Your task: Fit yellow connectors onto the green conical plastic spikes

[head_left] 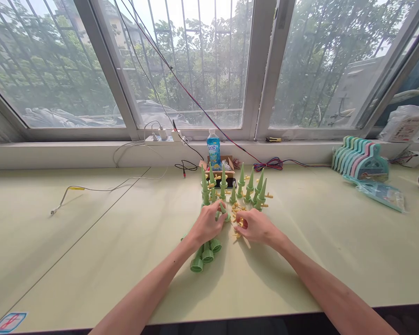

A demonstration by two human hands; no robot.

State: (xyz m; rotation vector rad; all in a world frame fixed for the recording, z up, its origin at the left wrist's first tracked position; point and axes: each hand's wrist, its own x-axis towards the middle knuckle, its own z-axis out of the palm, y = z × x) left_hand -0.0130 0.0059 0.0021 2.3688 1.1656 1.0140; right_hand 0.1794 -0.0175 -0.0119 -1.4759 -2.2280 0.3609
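Observation:
My left hand [209,221] is closed around a green plant watering spike [223,209], its pointed tip upward. To its right, my right hand [253,225] has its fingers pinched at a small pile of yellow plastic valves [234,208], gripping one of them. Behind the hands stand several upright green spikes [250,181], many with a yellow valve sticking out of the side. More green spikes [207,253] lie below my left forearm, their ribbed, open ends facing me.
A small cardboard box [228,160] with a blue-liquid bottle [213,149] stands behind the spikes, a dark phone-like object [226,182] before it. Coiled cables [270,164] and a power strip [163,138] are near the window. Pastel hangers [365,160] stand at right.

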